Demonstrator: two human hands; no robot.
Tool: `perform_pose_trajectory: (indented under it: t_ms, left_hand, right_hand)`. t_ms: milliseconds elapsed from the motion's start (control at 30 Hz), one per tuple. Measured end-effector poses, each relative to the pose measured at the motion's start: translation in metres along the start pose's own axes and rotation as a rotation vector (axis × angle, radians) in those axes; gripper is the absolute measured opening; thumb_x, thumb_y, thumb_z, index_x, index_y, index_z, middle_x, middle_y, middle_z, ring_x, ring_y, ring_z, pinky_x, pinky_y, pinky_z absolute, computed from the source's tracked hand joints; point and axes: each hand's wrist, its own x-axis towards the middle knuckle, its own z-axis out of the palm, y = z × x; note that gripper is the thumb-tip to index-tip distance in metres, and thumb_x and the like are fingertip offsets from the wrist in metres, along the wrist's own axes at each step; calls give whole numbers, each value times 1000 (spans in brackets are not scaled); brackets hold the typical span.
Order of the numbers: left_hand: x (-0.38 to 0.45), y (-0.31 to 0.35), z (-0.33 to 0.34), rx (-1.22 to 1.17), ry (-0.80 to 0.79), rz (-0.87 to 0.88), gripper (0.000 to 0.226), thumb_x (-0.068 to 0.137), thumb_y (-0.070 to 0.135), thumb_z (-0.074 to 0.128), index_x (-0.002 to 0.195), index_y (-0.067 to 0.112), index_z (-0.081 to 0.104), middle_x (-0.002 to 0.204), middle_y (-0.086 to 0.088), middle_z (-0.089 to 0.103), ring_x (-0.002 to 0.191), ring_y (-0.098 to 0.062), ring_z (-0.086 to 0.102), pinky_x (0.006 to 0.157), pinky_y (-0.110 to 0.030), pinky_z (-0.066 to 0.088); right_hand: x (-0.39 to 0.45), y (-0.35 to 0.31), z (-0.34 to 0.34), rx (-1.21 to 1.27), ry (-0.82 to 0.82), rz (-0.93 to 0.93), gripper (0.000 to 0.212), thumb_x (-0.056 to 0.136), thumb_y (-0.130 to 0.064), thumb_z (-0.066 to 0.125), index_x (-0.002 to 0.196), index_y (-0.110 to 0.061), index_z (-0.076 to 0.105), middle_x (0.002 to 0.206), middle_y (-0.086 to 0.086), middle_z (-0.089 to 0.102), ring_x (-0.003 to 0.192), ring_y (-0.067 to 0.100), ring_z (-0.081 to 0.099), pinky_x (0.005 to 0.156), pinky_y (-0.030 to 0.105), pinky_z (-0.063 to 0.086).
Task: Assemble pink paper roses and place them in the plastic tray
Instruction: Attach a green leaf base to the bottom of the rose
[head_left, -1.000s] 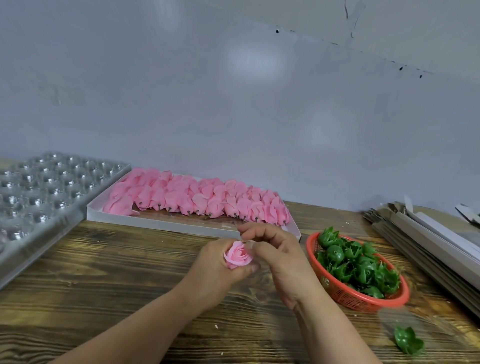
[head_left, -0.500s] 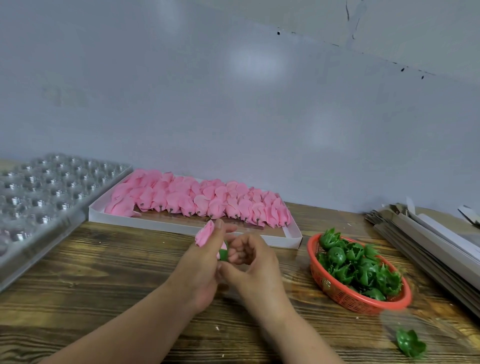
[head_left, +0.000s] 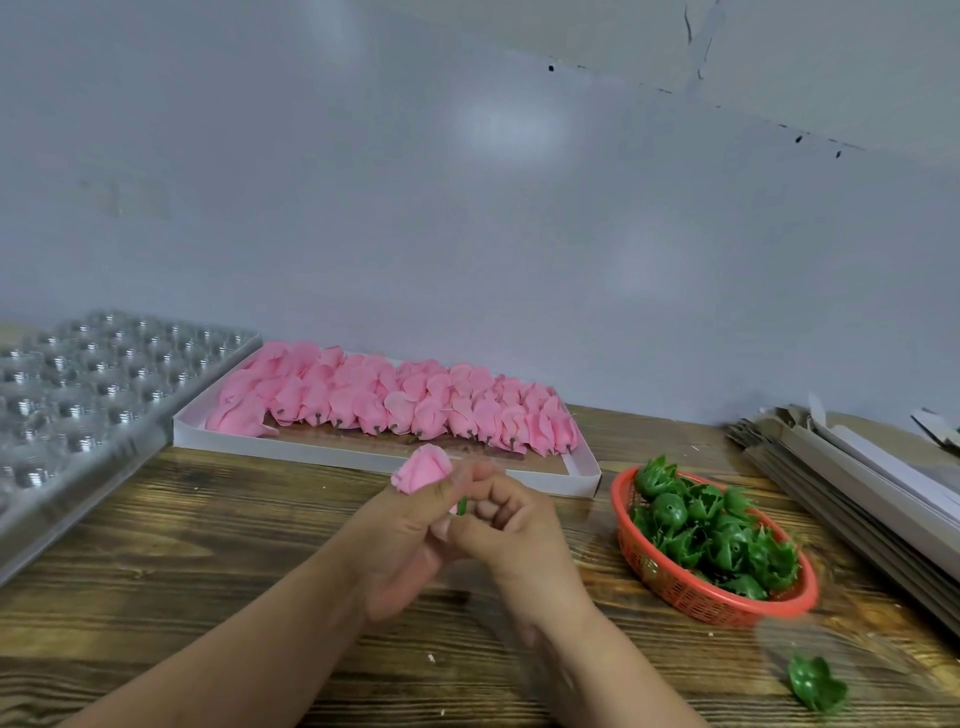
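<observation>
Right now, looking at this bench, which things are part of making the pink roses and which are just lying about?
Part of the job:
- pink rose, held in the left hand
- right hand, at its green base
- white box of pink petals
- red basket of green bases
- clear plastic tray

Lying about:
- stack of flat cardboard
- stray green base on the wooden table

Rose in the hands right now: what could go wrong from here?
The left hand grips the rose by its soft petals, so they may crush. The right hand pinches a small green piece under it, which could slip. The basket sits close by the right wrist and might get knocked.
</observation>
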Motion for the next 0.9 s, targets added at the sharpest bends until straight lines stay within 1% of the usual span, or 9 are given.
perform_pose_trajectory:
  t_ms: [100,233,333,433,600,667,767,800,900]
  left_hand:
    - [-1,2,1,96,-94,26,47,52,43,92,86,14,78,100,-6,74,95,-18,69,79,-34,58]
    - [-3,5,0,178,-101,43,54,48,52,91,87,17,78,105,-4,70,86,-13,61,64,-26,43]
    - [-2,2,0,163,-11,35,46,62,51,84,89,14,78,111,-4,72,95,-19,60,74,-32,43]
    - [0,-3,5,105,115,56,32,70,44,68,80,15,78,103,-8,74,89,-21,70,72,-35,56]
    - [0,-4,8,59,251,74,46,68,48,65,88,7,74,92,-20,72,81,-28,72,63,-31,57]
    - [-1,-6,7,124,242,83,43,68,50,64,87,13,75,94,-19,73,85,-28,72,67,-32,57]
    - [-1,-4,3,292,170,117,44,70,52,64,95,18,73,97,-15,73,91,-25,71,76,-36,56]
    - [-1,-3,1,372,127,113,44,74,52,62,101,20,71,98,-13,73,93,-23,70,81,-37,55]
    - [-4,3,-5,561,-12,67,47,83,57,54,117,27,64,96,1,74,93,-10,68,91,-31,52]
  right_hand:
    - [1,1,1,135,-27,78,30,76,15,63,106,11,62,88,22,57,82,26,54,79,32,48]
    - [2,-1,0,243,-72,166,33,70,4,68,102,10,64,69,13,58,56,17,54,58,22,50]
    - [2,2,0,287,-65,209,15,78,11,61,91,6,66,62,8,62,50,12,55,55,20,52]
    - [0,5,5,165,11,133,11,80,13,60,91,14,62,66,12,54,60,16,50,64,25,49]
    - [-2,9,10,-234,138,-99,14,76,5,68,81,-8,68,58,-2,55,60,12,48,61,32,43]
    - [-2,9,11,-243,162,-98,4,74,4,67,77,2,65,58,5,50,60,18,45,60,37,42]
    - [0,7,8,-33,147,14,11,76,9,65,77,16,57,65,14,51,65,24,46,68,42,44]
    - [0,3,6,58,129,59,5,77,11,64,73,12,61,63,14,54,61,23,51,66,37,49]
    - [4,1,-7,256,43,184,27,80,14,58,63,-5,68,58,9,61,47,13,57,49,21,52]
